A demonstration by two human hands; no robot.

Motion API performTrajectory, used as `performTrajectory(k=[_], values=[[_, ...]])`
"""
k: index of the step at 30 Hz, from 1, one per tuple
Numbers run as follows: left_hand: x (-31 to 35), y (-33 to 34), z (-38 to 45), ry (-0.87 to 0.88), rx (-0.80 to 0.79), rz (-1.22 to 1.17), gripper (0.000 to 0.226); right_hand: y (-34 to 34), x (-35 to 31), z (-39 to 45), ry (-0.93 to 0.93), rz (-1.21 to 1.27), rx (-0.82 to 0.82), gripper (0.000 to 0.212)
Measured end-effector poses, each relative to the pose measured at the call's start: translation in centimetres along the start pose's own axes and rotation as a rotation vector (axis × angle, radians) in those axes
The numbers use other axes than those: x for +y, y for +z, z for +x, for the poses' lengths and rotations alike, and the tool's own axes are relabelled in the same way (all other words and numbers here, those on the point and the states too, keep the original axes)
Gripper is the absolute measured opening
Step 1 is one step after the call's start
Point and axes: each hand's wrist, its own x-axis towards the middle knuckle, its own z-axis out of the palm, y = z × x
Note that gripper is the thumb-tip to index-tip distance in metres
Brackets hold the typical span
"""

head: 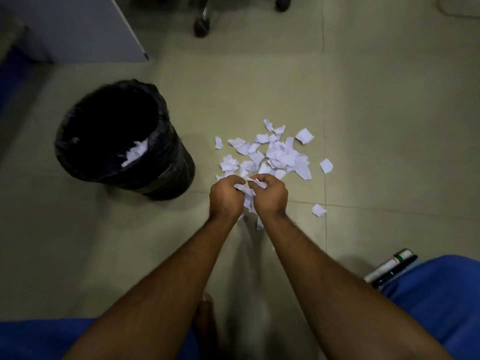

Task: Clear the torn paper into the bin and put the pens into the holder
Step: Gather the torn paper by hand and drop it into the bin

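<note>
Dimly lit pale beige tiled floor (376, 100) crossed by thin grout lines; black castor wheels of a rolling chair (202, 26) stand at top, beside a grey-white panel (78, 27) leaning upper left.

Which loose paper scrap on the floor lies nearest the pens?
The lone scrap right of the right hand. It lies apart, on the near side of the main pile, closest to the pens.

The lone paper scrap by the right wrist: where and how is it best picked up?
The lone scrap lies flat on the floor, apart from the main pile. Probably best to come from above and pinch its slightly curled upper edge, since a flat piece offers no side to grasp. Both the left hand and right hand already hold paper.
</note>
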Motion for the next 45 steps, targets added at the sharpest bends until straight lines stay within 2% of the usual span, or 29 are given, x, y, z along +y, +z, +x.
performTrajectory(k=[3, 8, 11, 14, 16, 19, 20, 23, 26, 29, 33, 35, 38, 42, 45], values=[[2.6, -4.9, 0.9, 0.041, 0.109, -0.087, 0.017, 1.8, -5.4, -0.5, -0.056, 0.127, -0.028, 0.006], [4.5, -14.9, 2.7, 0.069, 0.383, -0.261, 0.016, 6.5, -15.2, -2.2, -0.230, 0.270, -0.102, 0.003], [4.8, -20.2, 3.7, 0.030, 0.529, -0.286, 0.015, 9.6, -19.6, -3.7, -0.395, 0.218, -0.186, 0.006], [2.7, -23.9, 5.5, -0.065, 0.544, -0.244, 0.017, 12.8, -22.2, -4.2, -0.518, 0.015, -0.280, 0.010], [0.6, -25.4, 7.1, -0.159, 0.470, -0.041, 0.019, 14.5, -22.6, -3.6, -0.538, -0.217, -0.352, 0.015], [-1.7, -26.7, 8.2, -0.210, 0.225, 0.195, 0.059, 15.9, -22.6, -3.0, -0.507, -0.452, -0.480, 0.039], [-1.9, -26.8, 8.3, -0.197, 0.200, 0.244, 0.058, 15.9, -22.7, -2.9, -0.506, -0.462, -0.491, 0.043], [-1.2, -26.2, 7.7, -0.129, 0.271, 0.315, 0.038, 15.3, -22.9, -3.1, -0.563, -0.403, -0.445, 0.038], [0.4, -24.6, 6.8, -0.063, 0.299, 0.250, 0.038, 14.0, -22.8, -3.3, -0.567, -0.266, -0.316, 0.032], [2.5, -22.1, 6.3, 0.053, 0.240, 0.146, 0.030, 11.8, -22.0, -2.5, -0.504, -0.140, -0.202, 0.024], [6.2, -17.7, 5.9, 0.211, 0.173, 0.181, 0.020, 8.0, -19.8, -0.5, -0.399, 0.061, -0.053, 0.021], [7.1, -14.4, 6.0, 0.208, 0.123, 0.243, 0.028, 5.7, -17.3, 0.7, -0.338, 0.065, 0.032, 0.022], [6.3, -8.8, 5.7, 0.197, -0.072, 0.296, 0.039, 2.5, -11.7, 2.8, -0.225, -0.012, 0.098, 0.025], [3.2, -1.8, 5.1, 0.198, -0.285, 0.358, 0.031, -0.6, -2.6, 4.9, -0.120, -0.225, -0.050, 0.031], [1.5, 1.6, 6.0, 0.178, -0.414, 0.529, 0.050, -1.8, 2.5, 5.9, -0.092, -0.424, -0.107, 0.040]])
